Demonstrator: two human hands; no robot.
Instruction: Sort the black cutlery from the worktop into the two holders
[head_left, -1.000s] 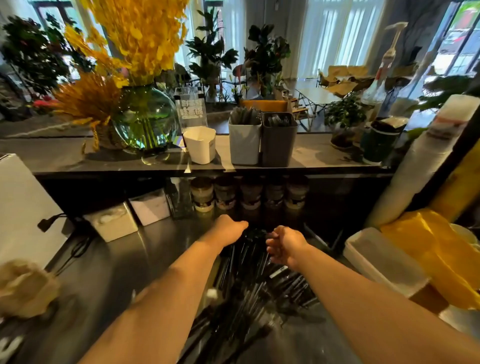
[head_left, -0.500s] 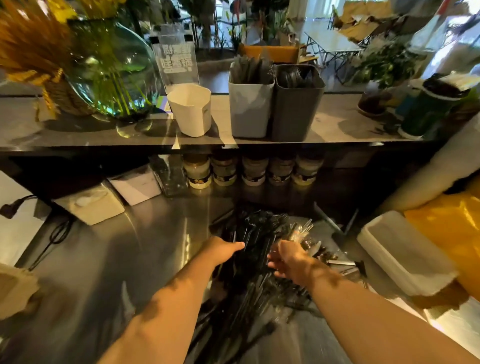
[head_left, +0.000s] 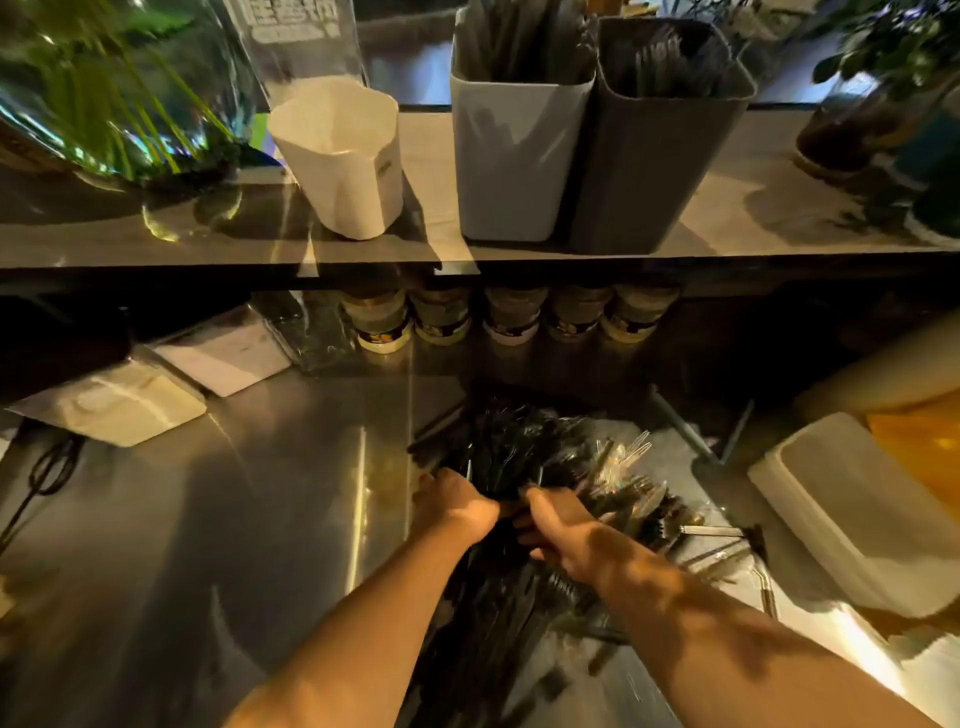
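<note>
A person's two bare hands met over a heap of black cutlery (head_left: 511, 441) on a steel tabletop (head_left: 234, 519), seen from a head-worn camera. The left hand (head_left: 457, 506) was balled over the near left edge of the heap, its fingers curled down around dark handles. The right hand (head_left: 558, 525), just beside it and almost touching, had its fingers (head_left: 525, 540) hooked round more handles. Blur hid how many pieces each hand held. The heap ran from between the forearms to the far side of the hands, with clear plastic cutlery (head_left: 628, 467) mixed in along its right edge and a few metal pieces (head_left: 711, 531) lying further right.

On the raised shelf (head_left: 727, 218) beyond the tabletop stood the two holders, side by side and touching: a light grey holder (head_left: 519, 156) on the left and a dark grey holder (head_left: 654, 171) on the right, each already stocked with dark utensils standing upright. A white cup (head_left: 343, 156) sat left of them, near a glass vase (head_left: 104, 93) of green stems. Under the shelf a row of small jars (head_left: 511, 312) lined the far edge of the tabletop, with pale boxes (head_left: 119, 405) at far left and a white tub (head_left: 857, 509) at right
</note>
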